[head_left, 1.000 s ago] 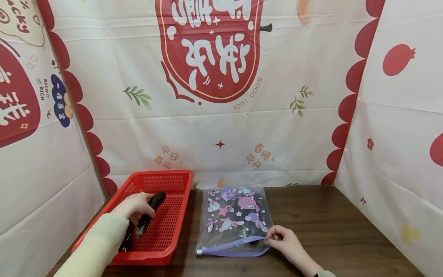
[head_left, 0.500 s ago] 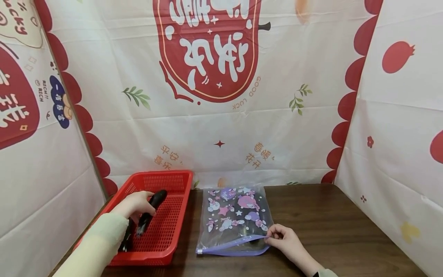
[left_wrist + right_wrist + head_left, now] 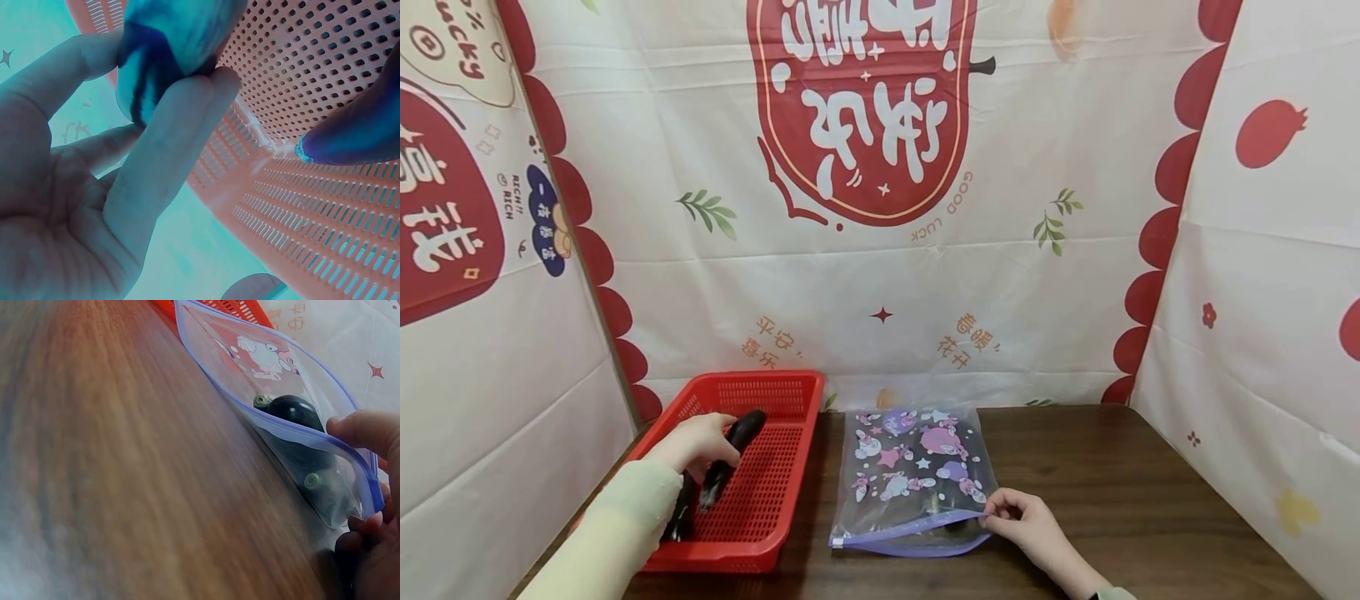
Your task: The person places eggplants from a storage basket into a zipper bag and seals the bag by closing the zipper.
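Barely moved since earlier: gripping an eggplant (image 3: 748,429) in curled left hand (image 3: 700,443) over the red basket (image 3: 802,467); pinching the bag (image 3: 910,504) by its gaping rim (image 3: 925,550) in right hand (image 3: 1024,523), with tabletop (image 3: 1120,492) either side.

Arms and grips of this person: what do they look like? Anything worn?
Left sleeve: long, pale yellow, with a pale green end. Right sleeve: only a pale greenish edge shows; a small black strip sits at the wrist, too little visible to identify. Left grip and right grip: bare, five-fingered human type, no gloves.
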Tool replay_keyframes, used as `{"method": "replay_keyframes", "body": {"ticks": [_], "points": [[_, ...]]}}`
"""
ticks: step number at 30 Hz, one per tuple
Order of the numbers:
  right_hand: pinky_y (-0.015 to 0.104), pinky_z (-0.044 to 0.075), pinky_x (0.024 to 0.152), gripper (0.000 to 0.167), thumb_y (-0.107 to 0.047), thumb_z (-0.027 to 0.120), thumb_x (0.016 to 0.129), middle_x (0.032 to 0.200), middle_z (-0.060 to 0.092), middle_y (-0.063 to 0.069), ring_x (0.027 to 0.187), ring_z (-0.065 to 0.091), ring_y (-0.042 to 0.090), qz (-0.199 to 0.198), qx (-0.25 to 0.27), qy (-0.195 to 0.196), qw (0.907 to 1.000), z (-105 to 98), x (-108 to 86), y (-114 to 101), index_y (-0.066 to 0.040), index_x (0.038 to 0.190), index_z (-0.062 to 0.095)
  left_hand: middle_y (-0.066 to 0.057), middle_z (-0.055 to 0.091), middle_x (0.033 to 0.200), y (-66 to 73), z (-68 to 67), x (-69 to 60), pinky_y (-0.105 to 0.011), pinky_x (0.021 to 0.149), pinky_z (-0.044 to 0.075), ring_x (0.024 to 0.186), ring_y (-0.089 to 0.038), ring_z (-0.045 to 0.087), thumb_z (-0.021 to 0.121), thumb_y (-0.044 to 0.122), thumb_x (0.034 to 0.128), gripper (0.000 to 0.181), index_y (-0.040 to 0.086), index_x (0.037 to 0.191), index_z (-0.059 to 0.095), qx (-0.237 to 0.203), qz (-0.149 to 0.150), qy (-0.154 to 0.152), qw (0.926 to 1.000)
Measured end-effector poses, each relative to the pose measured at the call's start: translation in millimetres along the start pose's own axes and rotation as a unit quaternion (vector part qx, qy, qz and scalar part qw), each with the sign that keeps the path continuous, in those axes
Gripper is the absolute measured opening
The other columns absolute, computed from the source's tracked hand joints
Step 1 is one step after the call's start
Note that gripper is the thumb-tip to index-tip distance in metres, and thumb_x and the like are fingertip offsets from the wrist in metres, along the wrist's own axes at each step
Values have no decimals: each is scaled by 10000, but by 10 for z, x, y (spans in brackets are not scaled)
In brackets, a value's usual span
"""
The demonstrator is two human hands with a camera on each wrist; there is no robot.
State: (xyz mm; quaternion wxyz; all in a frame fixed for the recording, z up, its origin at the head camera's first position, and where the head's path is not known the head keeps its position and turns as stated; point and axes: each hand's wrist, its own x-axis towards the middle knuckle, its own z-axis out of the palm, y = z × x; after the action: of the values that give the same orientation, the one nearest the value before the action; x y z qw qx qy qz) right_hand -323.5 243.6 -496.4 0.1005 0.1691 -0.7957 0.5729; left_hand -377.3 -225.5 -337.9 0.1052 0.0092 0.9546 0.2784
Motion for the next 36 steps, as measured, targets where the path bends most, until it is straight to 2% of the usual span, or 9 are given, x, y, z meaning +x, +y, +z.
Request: {"method": "replay_keyframes", "body": {"ticks": [6,8,14,19,27,36], "points": [[213,382,531,127,-20,751,781,634,460,-74,574,430,18,177,-88,-140,9997,-16,8,13,-41,778,625,-253,565,1095,-8,-11,10,-423,543,555,637,-268,648,774,95,763,804,-64,1434,359,-31,-33,-38,10000],[211,383,534,121,-21,747,783,638,462,-73,576,431,17,206,-115,-173,9996,-19,13,26,-41,781,627,-265,562,1117,-4,-13,3,-415,529,552,606,-266,651,766,95,767,800,-62,1437,358,-2,-2,-4,10000],[206,377,523,133,-39,758,770,632,464,-88,570,428,9,9,-89,-156,9998,-18,19,-3,-60,771,627,-255,569,1099,49,-37,-23,-402,510,547,588,-247,648,739,75,764,791,-62,1443,355,-34,94,44,9999],[200,373,524,125,-31,752,775,633,463,-88,572,425,9,42,17,-151,9999,-14,-2,-2,-41,774,628,-224,580,1046,102,-47,-34,-404,516,550,631,-243,651,746,66,746,790,-49,1435,375,-117,125,30,9998],[199,376,529,110,-20,746,784,634,462,-81,573,428,10,97,72,-204,9997,-19,0,7,-27,787,636,-210,575,1033,157,-78,-67,-407,522,550,645,-250,652,728,64,778,778,-40,1451,353,-182,177,-51,9997],[201,376,523,92,20,716,800,644,453,-94,579,422,3,-40,16,-249,9997,-18,1,78,10,793,624,-218,578,1027,185,-101,-97,-386,506,545,577,-241,653,719,80,788,779,-30,1462,345,66,268,-22,9996]]}}
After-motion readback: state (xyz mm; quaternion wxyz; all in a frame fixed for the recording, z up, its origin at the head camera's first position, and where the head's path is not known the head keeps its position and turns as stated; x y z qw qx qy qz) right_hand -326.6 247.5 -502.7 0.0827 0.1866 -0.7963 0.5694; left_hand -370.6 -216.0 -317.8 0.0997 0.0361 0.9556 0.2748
